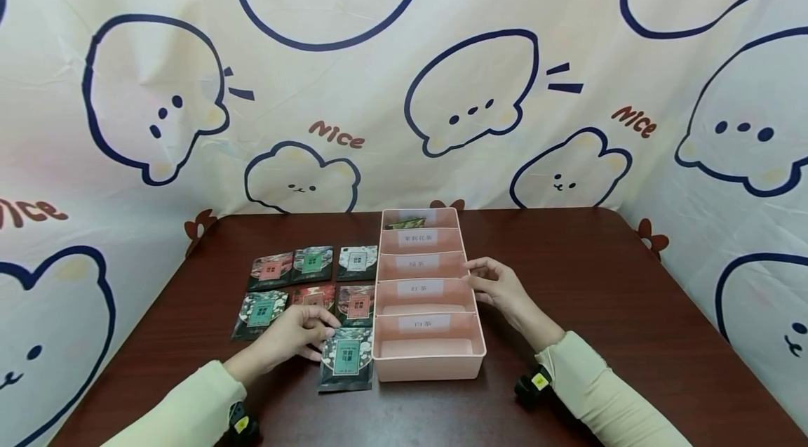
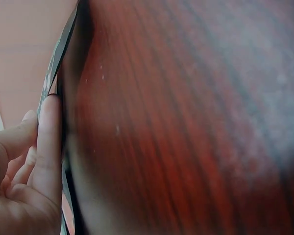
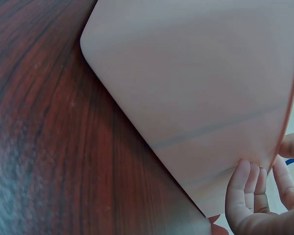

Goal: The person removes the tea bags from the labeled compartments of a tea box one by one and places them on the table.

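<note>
My left hand (image 1: 287, 338) pinches a dark tea packet with a green label (image 1: 346, 359) by its upper left edge. In the left wrist view the thumb and a finger (image 2: 49, 132) lie on either side of the packet's edge (image 2: 63, 44). The packet is beside the front left of a long pink divided box (image 1: 429, 368). At the box's right side, my right hand (image 1: 501, 290) holds the wall at the rim. The right wrist view shows its fingers (image 3: 240, 188) against the pink outer wall (image 3: 186, 83).
Several more packets with red, green and white labels lie left of the box, such as a green-labelled one (image 1: 260, 314) and a white-labelled one (image 1: 357, 263). A green packet (image 1: 406, 224) is in the box's rearmost compartment. White labels mark the dividers. The brown table (image 1: 600, 278) meets a patterned cloth behind.
</note>
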The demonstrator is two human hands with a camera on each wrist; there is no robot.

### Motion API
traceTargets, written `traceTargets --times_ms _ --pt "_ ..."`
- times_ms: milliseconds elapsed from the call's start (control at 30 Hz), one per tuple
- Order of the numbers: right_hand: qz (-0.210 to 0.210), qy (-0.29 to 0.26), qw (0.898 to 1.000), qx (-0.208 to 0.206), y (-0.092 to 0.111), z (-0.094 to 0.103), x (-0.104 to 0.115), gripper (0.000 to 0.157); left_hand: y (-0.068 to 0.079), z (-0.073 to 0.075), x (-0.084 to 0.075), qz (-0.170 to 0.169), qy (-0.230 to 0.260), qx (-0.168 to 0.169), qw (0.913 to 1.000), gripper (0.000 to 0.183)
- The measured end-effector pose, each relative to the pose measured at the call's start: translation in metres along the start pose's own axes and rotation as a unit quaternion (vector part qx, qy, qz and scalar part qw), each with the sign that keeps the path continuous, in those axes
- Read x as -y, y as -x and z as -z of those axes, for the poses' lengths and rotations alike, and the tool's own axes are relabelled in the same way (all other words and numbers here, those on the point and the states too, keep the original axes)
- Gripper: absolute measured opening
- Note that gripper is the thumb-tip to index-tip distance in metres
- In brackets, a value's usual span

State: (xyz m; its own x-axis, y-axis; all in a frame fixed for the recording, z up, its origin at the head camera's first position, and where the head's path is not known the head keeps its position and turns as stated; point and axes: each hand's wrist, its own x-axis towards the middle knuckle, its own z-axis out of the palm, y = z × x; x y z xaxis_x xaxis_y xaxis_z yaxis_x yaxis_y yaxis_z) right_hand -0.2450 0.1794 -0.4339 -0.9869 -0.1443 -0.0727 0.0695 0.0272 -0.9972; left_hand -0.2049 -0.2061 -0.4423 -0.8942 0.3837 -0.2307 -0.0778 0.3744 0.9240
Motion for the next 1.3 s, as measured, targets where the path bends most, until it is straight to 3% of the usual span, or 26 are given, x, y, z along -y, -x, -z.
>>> traceTargets --times_ms 400,800,1300 --pt "-0.001 -0.001 1.000 0.001 0.001 0.001 -0.001 0.034 0.000 -0.004 0.000 -0.010 -0.023 0.004 0.9997 0.023" --pt "-0.004 0.008 1.000 0.000 0.000 0.001 0.001 0.034 0.000 -0.008 -0.003 -0.004 -0.114 -0.035 0.9929 0.016" --pt "-0.001 0.000 1.000 0.005 -0.001 0.001 0.000 0.035 -0.001 -0.014 -0.005 -0.014 -0.156 -0.047 0.9865 0.015"
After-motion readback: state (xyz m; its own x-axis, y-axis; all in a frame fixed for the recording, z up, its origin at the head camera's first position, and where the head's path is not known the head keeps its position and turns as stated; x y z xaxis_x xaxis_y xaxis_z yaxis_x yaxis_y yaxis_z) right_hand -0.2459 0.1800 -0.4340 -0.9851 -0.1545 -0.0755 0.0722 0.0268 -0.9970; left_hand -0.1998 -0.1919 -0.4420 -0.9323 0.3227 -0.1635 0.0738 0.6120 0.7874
